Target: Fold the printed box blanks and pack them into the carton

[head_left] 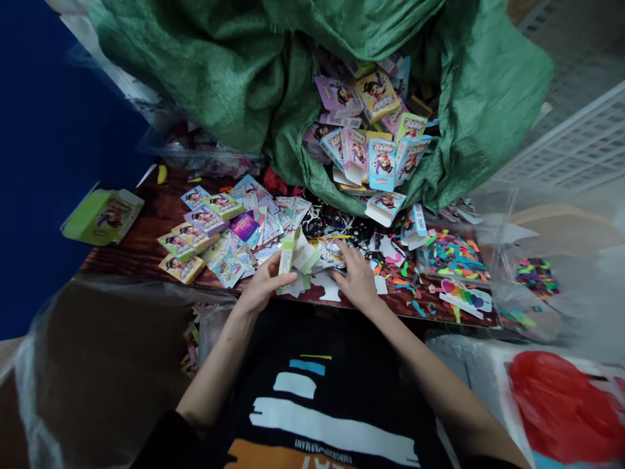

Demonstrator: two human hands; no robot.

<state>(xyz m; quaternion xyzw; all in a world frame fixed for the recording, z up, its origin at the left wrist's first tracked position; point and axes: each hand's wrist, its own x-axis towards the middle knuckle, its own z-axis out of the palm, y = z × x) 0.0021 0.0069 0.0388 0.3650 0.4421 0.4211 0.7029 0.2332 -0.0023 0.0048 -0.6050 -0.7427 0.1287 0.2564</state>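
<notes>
My left hand (266,281) grips a small green and white card box (287,253), held upright with its narrow side toward me. A pale green flap (305,253) stands out at the box's right; whether it belongs to the box I cannot tell. My right hand (359,277) is just to the right, thumb and forefinger apart, over white paper scraps (326,286) and a heap of small loose pieces (334,251). Nothing shows between its fingers, though the fingertips partly blend into the heap. Left of my hands lie printed cards (229,260) and several small closed boxes (183,267).
A green woven sack (234,85) gapes at the back, full of open printed boxes (381,163). Clear bins at right hold colourful small pieces (454,254). A larger green box (105,215) stands far left on the dark wood-patterned table (166,195). Red plastic (561,404) lies lower right.
</notes>
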